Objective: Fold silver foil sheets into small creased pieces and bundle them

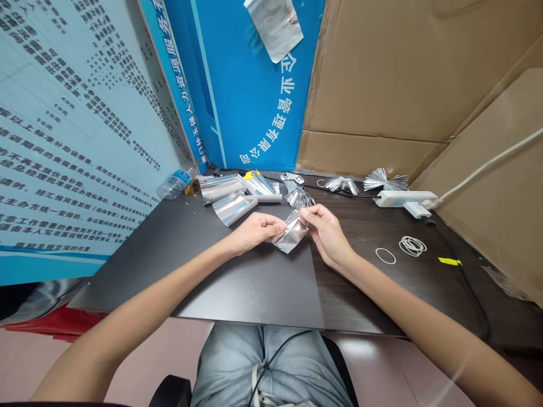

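Note:
A small shiny silver foil sheet (292, 236) is stretched between my two hands above the middle of the table. My left hand (257, 230) pinches its left side between thumb and fingers. On the other side, my right hand (324, 230) grips the upper right edge, its thumb near the top. The foil looks creased and partly folded. Just behind it lies a fringed silver foil piece (299, 196). Rolled silver sheets (233, 206) rest a little way beyond my left hand.
At the back stand more fringed foil bunches (385, 180) and a white power strip (405, 199) with cables. White rubber bands (412, 246) and yellow tape (449, 261) lie on the right. A plastic bottle (176, 183) leans at the left panel. Cardboard (373, 73) walls the back.

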### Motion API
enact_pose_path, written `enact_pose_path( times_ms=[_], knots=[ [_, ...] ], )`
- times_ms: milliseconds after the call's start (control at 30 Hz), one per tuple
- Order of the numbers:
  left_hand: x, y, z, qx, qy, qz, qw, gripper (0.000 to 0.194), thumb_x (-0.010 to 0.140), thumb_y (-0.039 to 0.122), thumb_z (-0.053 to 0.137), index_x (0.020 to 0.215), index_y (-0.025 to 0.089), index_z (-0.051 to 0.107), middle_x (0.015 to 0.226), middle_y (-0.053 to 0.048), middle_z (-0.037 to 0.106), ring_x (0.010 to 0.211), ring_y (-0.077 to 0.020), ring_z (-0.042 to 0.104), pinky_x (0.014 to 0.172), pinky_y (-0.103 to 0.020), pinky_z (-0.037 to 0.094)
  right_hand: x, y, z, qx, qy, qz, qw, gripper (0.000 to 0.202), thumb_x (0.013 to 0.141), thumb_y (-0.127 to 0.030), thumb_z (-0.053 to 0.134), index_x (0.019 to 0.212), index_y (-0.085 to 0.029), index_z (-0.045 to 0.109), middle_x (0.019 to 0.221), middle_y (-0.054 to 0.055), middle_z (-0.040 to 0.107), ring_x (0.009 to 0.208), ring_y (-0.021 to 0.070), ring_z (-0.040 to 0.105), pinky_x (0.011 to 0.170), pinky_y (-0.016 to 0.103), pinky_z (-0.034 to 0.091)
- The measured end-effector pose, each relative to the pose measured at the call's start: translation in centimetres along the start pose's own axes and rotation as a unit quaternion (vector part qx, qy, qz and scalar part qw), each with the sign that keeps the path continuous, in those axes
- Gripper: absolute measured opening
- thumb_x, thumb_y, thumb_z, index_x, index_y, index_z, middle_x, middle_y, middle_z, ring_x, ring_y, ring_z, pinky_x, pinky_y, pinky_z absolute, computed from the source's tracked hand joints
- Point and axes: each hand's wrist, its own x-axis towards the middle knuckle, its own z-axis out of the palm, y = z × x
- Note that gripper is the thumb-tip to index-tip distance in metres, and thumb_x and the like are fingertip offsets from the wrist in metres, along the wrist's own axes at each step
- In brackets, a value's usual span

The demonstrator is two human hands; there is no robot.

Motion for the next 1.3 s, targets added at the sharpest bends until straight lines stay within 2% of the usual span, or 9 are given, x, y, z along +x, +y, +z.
enact_pose_path(
  times_ms=[200, 367, 533, 633, 767, 833, 933, 1033, 1300],
  knots=[
    [-0.2, 0.6, -0.5, 0.011, -0.033, -0.037, 0.999, 0.038, 0.084, 0.053, 0.081, 0.092, 0.015, 0.081, 0.083, -0.006, 0.074, 0.074, -0.0148, 0.064, 0.071, -0.027, 0.050, 0.2, 0.0, -0.4, 0.000, 0.008, -0.005, 1.000, 0.037, 0.075, -0.045, 0.089, 0.073, -0.024, 0.059, 0.074, -0.003, 0.055, 0.070, 0.0151, 0.048, 0.065, 0.030, 0.042],
    [-0.2, 0.0, -1.1, 0.010, -0.042, -0.084, 0.996, 0.037, 0.086, 0.051, 0.082, 0.097, 0.016, 0.082, 0.095, -0.012, 0.082, 0.082, -0.0167, 0.075, 0.074, -0.025, 0.055, 0.9, 0.3, -1.1, 0.015, 0.017, -0.007, 1.000, 0.035, 0.074, -0.040, 0.091, 0.073, -0.023, 0.061, 0.076, -0.003, 0.055, 0.072, 0.0141, 0.048, 0.065, 0.028, 0.043],
    [-0.5, -1.3, -1.7, 0.025, -0.044, -0.112, 0.992, 0.032, 0.087, 0.042, 0.081, 0.103, 0.013, 0.081, 0.093, -0.014, 0.082, 0.080, -0.0171, 0.078, 0.073, -0.025, 0.058, 4.0, -1.5, -4.8, 0.028, 0.096, -0.064, 0.993, 0.042, 0.066, -0.042, 0.094, 0.072, -0.025, 0.056, 0.074, -0.003, 0.054, 0.067, 0.0142, 0.047, 0.058, 0.028, 0.044],
    [-0.4, -1.5, -1.6, 0.005, 0.002, -0.108, 0.994, 0.031, 0.086, 0.040, 0.082, 0.102, 0.013, 0.081, 0.099, -0.016, 0.083, 0.084, -0.0182, 0.079, 0.073, -0.024, 0.057, 5.0, -3.4, -6.5, 0.026, 0.126, -0.124, 0.984, 0.046, 0.064, -0.041, 0.095, 0.072, -0.025, 0.053, 0.072, -0.004, 0.050, 0.064, 0.0137, 0.045, 0.057, 0.029, 0.044],
    [-0.1, -1.2, -0.8, -0.075, 0.073, -0.078, 0.991, 0.047, 0.088, 0.053, 0.079, 0.114, 0.014, 0.079, 0.113, -0.017, 0.081, 0.095, -0.0209, 0.079, 0.085, -0.029, 0.058, 3.3, -3.3, -4.5, 0.005, 0.078, -0.122, 0.989, 0.042, 0.070, -0.047, 0.093, 0.075, -0.025, 0.057, 0.075, -0.003, 0.054, 0.069, 0.0151, 0.050, 0.061, 0.030, 0.046],
    [-0.1, -1.0, -0.3, -0.103, 0.075, -0.042, 0.991, 0.054, 0.091, 0.062, 0.072, 0.116, 0.015, 0.079, 0.115, -0.016, 0.080, 0.098, -0.0208, 0.078, 0.089, -0.031, 0.057, 1.9, -2.1, -2.7, -0.030, 0.034, -0.104, 0.994, 0.039, 0.075, -0.050, 0.090, 0.077, -0.026, 0.059, 0.078, -0.002, 0.057, 0.071, 0.0160, 0.052, 0.065, 0.032, 0.048],
    [-0.3, -0.8, 0.2, -0.058, 0.048, -0.006, 0.997, 0.051, 0.090, 0.063, 0.073, 0.099, 0.014, 0.081, 0.100, -0.013, 0.081, 0.088, -0.0194, 0.075, 0.082, -0.029, 0.056, 0.6, -0.6, -0.9, -0.066, -0.001, -0.083, 0.994, 0.034, 0.080, -0.050, 0.086, 0.079, -0.025, 0.062, 0.078, -0.002, 0.059, 0.072, 0.0166, 0.053, 0.070, 0.033, 0.049],
    [-0.3, -0.8, 0.3, 0.001, 0.025, -0.014, 1.000, 0.045, 0.087, 0.059, 0.079, 0.088, 0.014, 0.080, 0.087, -0.010, 0.079, 0.076, -0.0171, 0.072, 0.074, -0.027, 0.054, 0.5, 0.1, -1.0, -0.081, -0.003, -0.084, 0.993, 0.031, 0.082, -0.049, 0.084, 0.079, -0.025, 0.064, 0.076, -0.002, 0.059, 0.071, 0.0163, 0.053, 0.071, 0.033, 0.047],
    [0.3, -1.3, -0.1, 0.015, 0.010, -0.028, 0.999, 0.048, 0.085, 0.062, 0.079, 0.087, 0.014, 0.074, 0.082, -0.007, 0.076, 0.075, -0.0190, 0.076, 0.072, -0.026, 0.056, 1.1, 0.3, -1.6, -0.055, 0.017, -0.009, 0.998, 0.037, 0.074, -0.049, 0.089, 0.074, -0.024, 0.062, 0.076, -0.002, 0.058, 0.071, 0.0158, 0.051, 0.067, 0.032, 0.046]
  ],
)
